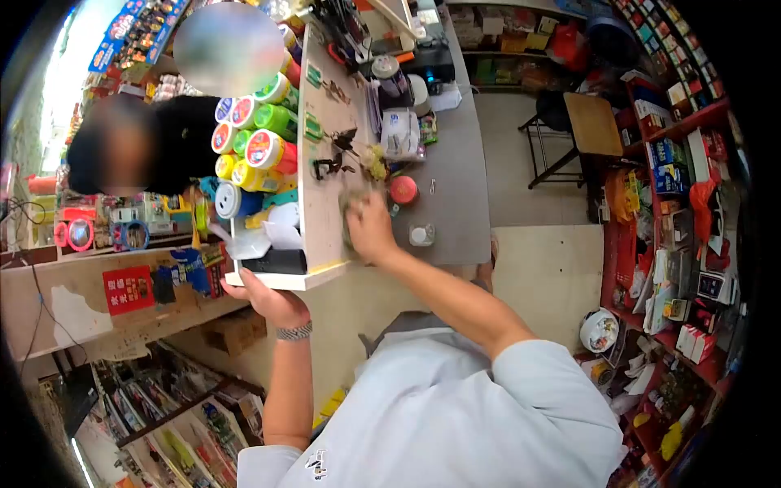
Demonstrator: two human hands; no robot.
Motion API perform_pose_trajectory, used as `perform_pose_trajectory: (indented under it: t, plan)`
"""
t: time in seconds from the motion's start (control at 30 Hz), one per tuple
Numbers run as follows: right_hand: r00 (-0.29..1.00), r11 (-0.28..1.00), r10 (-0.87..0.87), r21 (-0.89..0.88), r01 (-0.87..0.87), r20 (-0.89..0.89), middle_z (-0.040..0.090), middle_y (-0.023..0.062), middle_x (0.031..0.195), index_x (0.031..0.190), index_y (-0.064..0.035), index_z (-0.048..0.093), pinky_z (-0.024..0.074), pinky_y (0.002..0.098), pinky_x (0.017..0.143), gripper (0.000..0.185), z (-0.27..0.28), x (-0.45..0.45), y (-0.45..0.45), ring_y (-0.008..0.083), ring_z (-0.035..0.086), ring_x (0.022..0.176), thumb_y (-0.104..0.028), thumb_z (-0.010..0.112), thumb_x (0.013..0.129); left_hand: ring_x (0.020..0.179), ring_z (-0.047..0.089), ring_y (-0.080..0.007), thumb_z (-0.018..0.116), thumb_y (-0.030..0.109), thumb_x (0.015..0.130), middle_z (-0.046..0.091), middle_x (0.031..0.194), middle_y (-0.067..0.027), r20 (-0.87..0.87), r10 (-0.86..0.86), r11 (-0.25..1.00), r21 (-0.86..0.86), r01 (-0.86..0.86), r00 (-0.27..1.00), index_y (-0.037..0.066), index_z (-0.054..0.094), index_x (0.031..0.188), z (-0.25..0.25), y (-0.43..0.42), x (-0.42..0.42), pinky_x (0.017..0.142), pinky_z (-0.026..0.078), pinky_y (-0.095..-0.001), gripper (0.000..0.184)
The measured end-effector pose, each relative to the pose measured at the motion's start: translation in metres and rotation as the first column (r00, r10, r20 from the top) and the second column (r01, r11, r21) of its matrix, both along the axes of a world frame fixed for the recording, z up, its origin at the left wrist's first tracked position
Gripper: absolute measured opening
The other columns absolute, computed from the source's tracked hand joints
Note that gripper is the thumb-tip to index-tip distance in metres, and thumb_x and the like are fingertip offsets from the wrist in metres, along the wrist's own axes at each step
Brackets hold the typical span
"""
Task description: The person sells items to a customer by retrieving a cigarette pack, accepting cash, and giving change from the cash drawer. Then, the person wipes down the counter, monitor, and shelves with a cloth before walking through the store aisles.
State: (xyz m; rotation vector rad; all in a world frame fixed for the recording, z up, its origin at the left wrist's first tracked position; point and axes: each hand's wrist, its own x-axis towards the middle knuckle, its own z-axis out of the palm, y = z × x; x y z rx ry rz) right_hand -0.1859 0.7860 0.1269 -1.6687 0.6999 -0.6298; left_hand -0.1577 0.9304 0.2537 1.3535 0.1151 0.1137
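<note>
My left hand point(272, 302), with a patterned band on the wrist, is at the lower corner of a white shelf unit point(297, 281), its palm turned up and its fingers around the edge. My right hand point(370, 228) lies against the unit's pale panel point(321, 191), its fingers bent over a greyish-green cloth-like thing point(347, 213) that is partly hidden. Colourful round tubs point(264, 150) fill the shelf, above a black box point(277, 261). Dark clips point(329, 167) and a yellowish bunch point(374, 162) are beside the panel, close to my right hand.
A grey counter point(460, 179) holds a red-lidded jar point(403, 189), a small clear container point(421, 236) and white packets point(400, 134). Beyond it are a wooden-topped stool point(592, 124) and red shelves point(687, 126) of goods. Another person point(175, 142) in black is at the left.
</note>
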Motion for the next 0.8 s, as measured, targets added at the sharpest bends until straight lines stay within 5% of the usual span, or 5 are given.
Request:
perform_pose_trajectory:
  t: [0.1,0.17,0.27,0.47,0.8]
  plan:
    - [0.987,0.99,0.138,0.027,-0.141,0.078,0.056,0.0244,0.108,0.105,-0.0005,0.068,0.0472,0.0449,0.088,0.025,0.008,-0.032,0.015,0.0399,0.058,0.101,-0.015,0.06,0.086,0.121,0.047,-0.025,0.041,0.03,0.104,0.034,0.143,-0.0121,0.017,-0.039,0.999,-0.026,0.039,0.999,0.017,0.008,0.151,0.009,-0.01,-0.004,0.102,0.043,-0.0402,0.059]
    - [0.982,0.968,-0.187,0.173,0.18,0.025,0.059,0.0235,0.099,0.098,0.0033,0.061,0.0477,0.0453,0.082,0.021,-0.014,0.009,0.001,0.0345,0.06,0.095,-0.014,0.06,0.085,0.12,0.047,-0.0239,0.042,0.029,0.104,0.033,0.143,-0.0141,-0.072,-0.162,0.978,-0.145,0.151,0.984,0.018,0.005,0.151,-0.027,0.024,0.015,0.1,0.044,-0.0381,0.061]
    - [0.998,0.998,0.068,-0.016,-0.068,-0.009,0.058,0.0218,0.108,0.105,0.0016,0.067,0.0463,0.044,0.088,0.026,-0.011,0.006,-0.02,0.0385,0.057,0.102,-0.012,0.058,0.084,0.132,0.033,-0.0274,0.046,0.026,0.103,0.024,0.149,-0.0205,0.128,0.075,0.952,0.287,-0.109,0.989,0.0,0.007,0.151,-0.026,0.008,0.011,0.113,0.025,-0.0377,0.066]
    - [0.873,0.876,0.474,0.163,-0.454,-0.116,0.064,0.0103,0.1,0.102,0.0035,0.063,0.0468,0.0293,0.081,0.017,0.05,-0.081,-0.015,0.0166,0.059,0.091,-0.006,0.064,0.087,0.138,0.026,-0.0356,0.047,0.027,0.102,0.022,0.149,-0.0281,0.229,0.153,0.907,0.354,-0.228,0.961,-0.008,0.012,0.147,-0.022,-0.011,0.002,0.116,0.018,-0.0413,0.068]
    - [0.898,0.803,0.426,0.504,-0.317,-0.113,0.065,0.0054,0.101,0.111,0.0048,0.064,0.0484,0.0284,0.078,0.021,0.001,-0.126,-0.047,0.0135,0.06,0.087,-0.003,0.058,0.092,0.116,0.052,-0.0201,0.053,0.039,0.099,0.053,0.125,-0.007,-0.118,0.108,0.739,-0.655,-0.159,0.987,0.008,0.041,0.138,-0.024,0.085,-0.02,0.098,0.045,-0.0419,0.052]
